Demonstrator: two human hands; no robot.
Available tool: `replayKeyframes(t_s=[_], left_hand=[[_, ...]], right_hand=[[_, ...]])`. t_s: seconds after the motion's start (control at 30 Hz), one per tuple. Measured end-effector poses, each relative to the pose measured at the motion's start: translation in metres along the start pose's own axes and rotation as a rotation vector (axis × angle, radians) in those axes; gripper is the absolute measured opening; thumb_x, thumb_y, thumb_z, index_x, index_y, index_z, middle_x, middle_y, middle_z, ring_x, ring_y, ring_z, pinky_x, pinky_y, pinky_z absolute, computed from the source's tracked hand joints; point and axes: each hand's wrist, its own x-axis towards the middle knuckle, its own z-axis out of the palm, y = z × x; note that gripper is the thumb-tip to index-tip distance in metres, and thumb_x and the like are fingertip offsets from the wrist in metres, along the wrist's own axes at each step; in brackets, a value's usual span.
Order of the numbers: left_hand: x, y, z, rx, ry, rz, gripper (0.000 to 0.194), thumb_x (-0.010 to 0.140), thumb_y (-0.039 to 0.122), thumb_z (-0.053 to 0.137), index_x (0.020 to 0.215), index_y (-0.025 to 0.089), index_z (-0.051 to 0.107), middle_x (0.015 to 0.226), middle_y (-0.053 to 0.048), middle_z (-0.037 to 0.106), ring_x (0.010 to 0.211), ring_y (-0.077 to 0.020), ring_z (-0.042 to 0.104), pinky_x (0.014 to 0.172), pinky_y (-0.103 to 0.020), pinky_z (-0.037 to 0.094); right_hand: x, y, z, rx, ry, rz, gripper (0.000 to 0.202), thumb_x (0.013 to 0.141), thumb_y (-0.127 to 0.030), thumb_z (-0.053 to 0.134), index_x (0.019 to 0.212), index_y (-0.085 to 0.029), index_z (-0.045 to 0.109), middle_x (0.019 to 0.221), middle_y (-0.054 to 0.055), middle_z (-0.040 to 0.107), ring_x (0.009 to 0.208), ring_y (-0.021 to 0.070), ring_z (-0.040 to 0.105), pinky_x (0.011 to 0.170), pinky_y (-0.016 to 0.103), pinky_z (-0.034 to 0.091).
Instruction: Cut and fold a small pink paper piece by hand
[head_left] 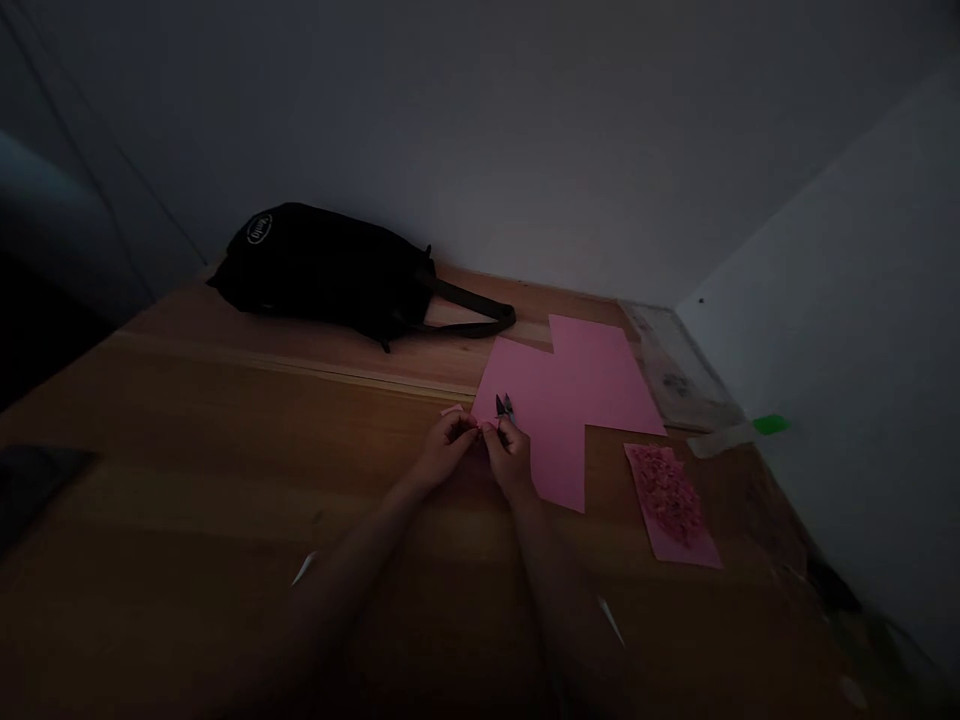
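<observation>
My left hand [442, 450] is closed in a pinch on a small piece of pink paper [487, 422]. Its fingertips almost meet those of my right hand [510, 460], which pinches the same piece from the other side. Small thread snips [504, 405] point their dark blades away from me, just beyond the right fingers. Their handles are hidden, so I cannot tell whether the right hand also grips them. Large pink paper sheets [559, 460] lie overlapping under and beyond the right hand. A small pink scrap [451, 410] shows just past the left fingers.
A black bag [322, 270] with a strap lies against the wall. To the right, a pink sheet carries a heap of pink paper shreds [667, 495]. A clear plastic packet [675, 370] and a green-tipped item [769, 425] sit by the right wall. The wooden table [187, 500] is dimly lit.
</observation>
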Motion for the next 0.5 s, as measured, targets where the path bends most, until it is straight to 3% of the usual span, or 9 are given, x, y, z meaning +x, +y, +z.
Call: replayKeyframes(t_s=[0.17, 0.5], left_hand=[[0.0024, 0.0001, -0.001, -0.079, 0.01, -0.055, 0.004, 0.069, 0.02, 0.056, 0.07, 0.017, 0.059, 0.072, 0.001, 0.054, 0.072, -0.0128, 0.05, 0.07, -0.025, 0.04], [0.0022, -0.0017, -0.0019, -0.112, 0.002, -0.032, 0.009, 0.07, 0.024, 0.063, 0.072, 0.016, 0.06, 0.074, 0.0, 0.055, 0.071, -0.0107, 0.05, 0.069, -0.023, 0.041]], right_hand=[[-0.0004, -0.0007, 0.0003, 0.026, -0.013, 0.023, 0.028, 0.079, -0.038, 0.049, 0.059, -0.018, 0.046, 0.056, -0.004, 0.043, 0.055, 0.011, 0.041, 0.053, 0.022, 0.034], [0.0007, -0.0013, -0.0003, 0.008, -0.003, -0.016, 0.029, 0.079, -0.037, 0.05, 0.057, -0.019, 0.043, 0.054, -0.004, 0.041, 0.054, 0.0104, 0.039, 0.053, 0.023, 0.033]])
